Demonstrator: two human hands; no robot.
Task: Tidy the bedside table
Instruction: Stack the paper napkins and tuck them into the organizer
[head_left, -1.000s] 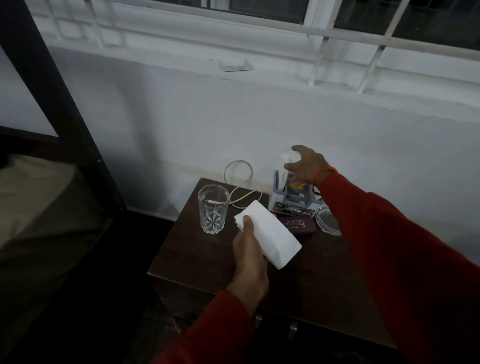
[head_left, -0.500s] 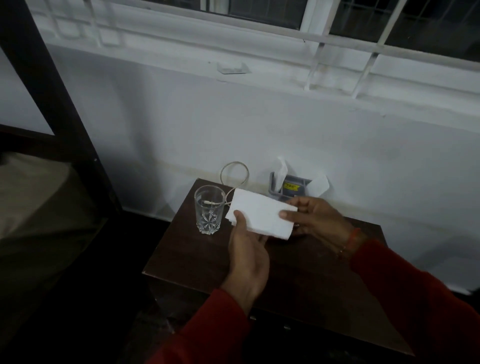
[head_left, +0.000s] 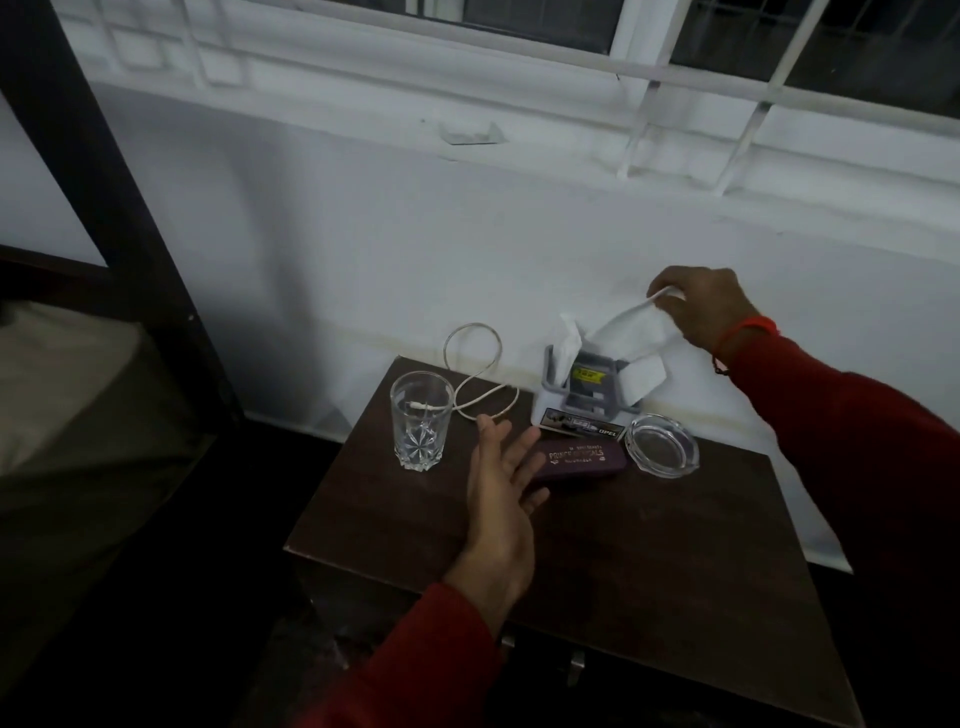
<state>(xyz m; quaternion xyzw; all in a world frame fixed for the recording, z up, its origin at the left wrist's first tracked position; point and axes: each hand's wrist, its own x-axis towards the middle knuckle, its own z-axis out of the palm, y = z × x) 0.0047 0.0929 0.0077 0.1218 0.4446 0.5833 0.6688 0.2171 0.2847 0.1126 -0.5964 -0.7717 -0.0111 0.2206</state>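
A dark wooden bedside table (head_left: 649, 561) stands against the white wall. At its back sits a grey organiser holder (head_left: 587, 387) with white papers sticking up. My right hand (head_left: 701, 306) pinches a white folded paper (head_left: 631, 332) at its top, its lower end in the holder. My left hand (head_left: 501, 493) hovers open over the table, fingers spread, just left of a maroon case (head_left: 579, 460). A cut-glass tumbler (head_left: 420, 421) stands at the left, a clear glass ashtray (head_left: 662, 444) at the right.
A white cable (head_left: 475, 376) loops behind the tumbler. A small printed box (head_left: 579, 423) lies before the holder. A bed (head_left: 67, 415) and dark bed frame post (head_left: 119, 171) are at the left. Drawer handles (head_left: 574, 667) show below the table's front edge.
The white paper passed from my left hand to my right, which carried it up and back to the holder. My left hand let go and now hovers open.
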